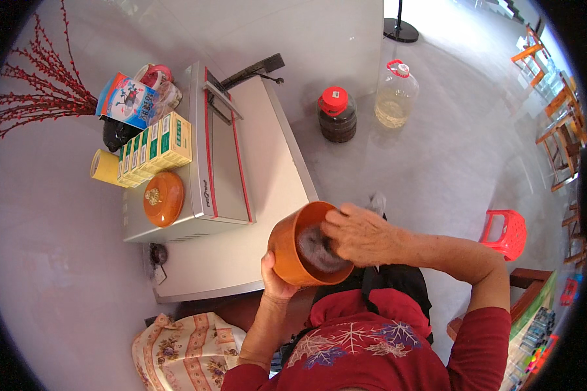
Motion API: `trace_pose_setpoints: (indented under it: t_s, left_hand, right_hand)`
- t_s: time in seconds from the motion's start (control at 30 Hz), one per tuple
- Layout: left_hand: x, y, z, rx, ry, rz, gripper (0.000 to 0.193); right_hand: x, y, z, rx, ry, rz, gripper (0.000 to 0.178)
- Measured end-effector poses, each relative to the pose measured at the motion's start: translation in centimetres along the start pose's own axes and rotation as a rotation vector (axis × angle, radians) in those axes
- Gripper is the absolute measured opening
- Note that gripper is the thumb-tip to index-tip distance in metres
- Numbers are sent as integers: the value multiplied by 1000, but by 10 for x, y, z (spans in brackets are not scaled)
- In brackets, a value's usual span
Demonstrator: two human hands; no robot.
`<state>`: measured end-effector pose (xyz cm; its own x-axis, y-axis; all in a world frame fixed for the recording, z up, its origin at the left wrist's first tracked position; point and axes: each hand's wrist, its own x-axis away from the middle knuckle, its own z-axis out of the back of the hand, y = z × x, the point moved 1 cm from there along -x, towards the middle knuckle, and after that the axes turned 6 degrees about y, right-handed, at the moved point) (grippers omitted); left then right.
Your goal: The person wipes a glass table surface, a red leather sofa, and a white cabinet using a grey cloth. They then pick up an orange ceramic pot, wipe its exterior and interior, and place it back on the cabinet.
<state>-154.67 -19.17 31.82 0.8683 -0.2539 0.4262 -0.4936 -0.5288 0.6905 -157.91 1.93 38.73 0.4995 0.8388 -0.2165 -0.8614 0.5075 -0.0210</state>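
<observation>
A round orange-brown canister [285, 251] is tilted in front of me, its open mouth facing right. My left hand [277, 280] grips its outer wall from the left and below. At the mouth, my right hand [362, 234] has its fingers curled inside the rim; what they pinch, if anything, is hidden. A blurred greyish-white material [319, 251] shows within, too unclear to name. The matching orange lid [164, 199], with a gold-coloured knob, lies on top of the silver-grey appliance [205, 189] to the left.
The appliance stands on a white cabinet [274, 143], alongside yellow-green boxes [155, 150], a blue-white pouch [125, 99] and red-berried branches [42, 98]. Two red-capped jars, one dark [337, 120] and one clear [396, 98], sit on the floor. A red stool [505, 233] is at right.
</observation>
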Motion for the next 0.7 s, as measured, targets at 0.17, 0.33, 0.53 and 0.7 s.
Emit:
trace_pose_setpoints:
  t_s: [0.17,0.33,0.53,0.7]
  left_hand:
    - [3,3,-12,64,12,201,95]
    - [2,0,-11,164,50,214,95]
    - [-9,10,-2,33,64,41,86]
    - [-11,3,13,37,66,74,86]
  right_hand:
    - [-21,11,13,276,446,18,23]
    - [-27,14,-9,322,357,29,24]
    - [-5,-4,-19,14,-38,-209,17]
    - [-10,-9,-18,-952,-347,-96,22]
